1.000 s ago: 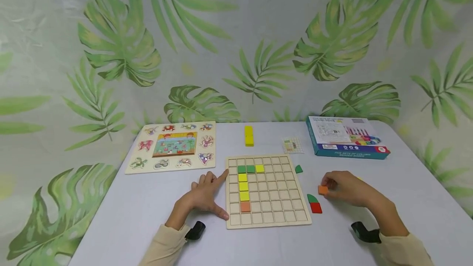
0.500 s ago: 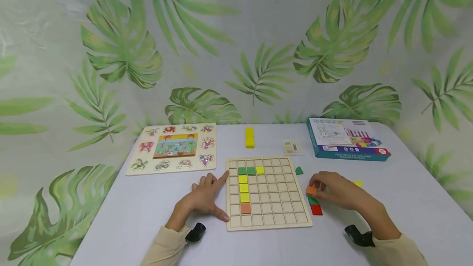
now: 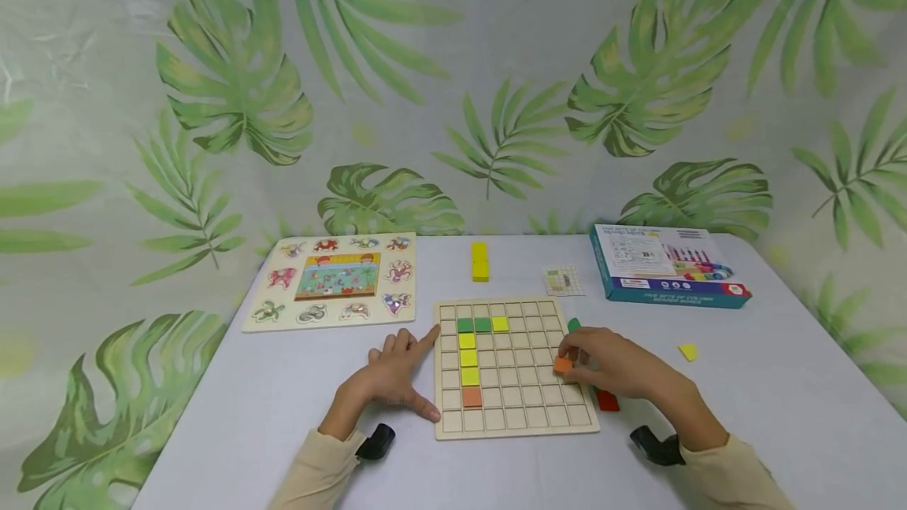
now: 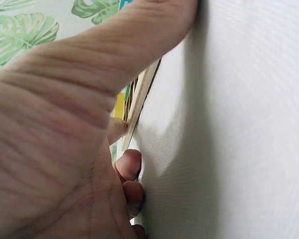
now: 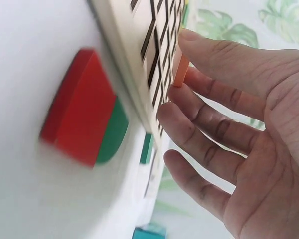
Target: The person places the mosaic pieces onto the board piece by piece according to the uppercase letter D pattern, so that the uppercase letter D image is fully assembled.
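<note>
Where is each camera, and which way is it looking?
Head: looks forward and down from the person's head at the grid board, both hands and sleeves.
Left wrist: sits low by the table, looks along the left hand to the board's edge.
Right wrist: looks past the right hand pinching the orange tile, near the red piece.
Head and right wrist views share tile, board, red piece.

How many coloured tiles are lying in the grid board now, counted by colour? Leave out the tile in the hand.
Green tiles: 2
Yellow tiles: 4
Orange tile: 1
Total: 7 in the grid board. The right hand pinches one more orange tile over the board.
</note>
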Demonstrator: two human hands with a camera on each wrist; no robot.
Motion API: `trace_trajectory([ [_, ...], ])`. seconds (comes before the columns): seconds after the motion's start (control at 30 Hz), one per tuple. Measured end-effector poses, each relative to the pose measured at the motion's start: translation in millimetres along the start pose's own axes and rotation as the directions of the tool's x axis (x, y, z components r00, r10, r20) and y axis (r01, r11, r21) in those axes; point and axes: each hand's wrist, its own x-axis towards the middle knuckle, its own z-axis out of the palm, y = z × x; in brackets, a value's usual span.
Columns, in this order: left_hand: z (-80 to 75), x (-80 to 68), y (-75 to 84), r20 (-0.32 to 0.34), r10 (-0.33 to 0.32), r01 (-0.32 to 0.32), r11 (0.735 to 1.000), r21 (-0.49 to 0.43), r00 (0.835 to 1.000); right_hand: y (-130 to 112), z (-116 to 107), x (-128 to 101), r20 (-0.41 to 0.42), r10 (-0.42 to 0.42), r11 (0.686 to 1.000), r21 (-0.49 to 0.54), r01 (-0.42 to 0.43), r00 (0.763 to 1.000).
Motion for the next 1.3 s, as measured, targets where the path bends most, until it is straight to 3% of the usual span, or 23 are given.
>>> trace_trajectory([
  [0.83, -0.2, 0.5, -0.2, -0.008, 0.003, -0.003, 1.0, 0.012, 1.0, -45.7, 27.2, 34.2, 0.034, -0.167, 0.986, -0.006, 0.167, 0.985],
  [1.1, -1.3, 0.6, 1.6, -0.012, 0.005, -0.005, 1.0, 0.005, 1.0, -66.9, 40.4, 36.8, -0.059, -0.241, 0.968, -0.082, 0.236, 0.969],
  [1.3, -3.8, -2.1, 3.9, -0.003, -0.001, 0.001, 1.0, -0.007, 1.0, -75.3, 43.0, 34.0, -0.064, -0.252, 0.965, -0.097, 0.246, 0.966],
])
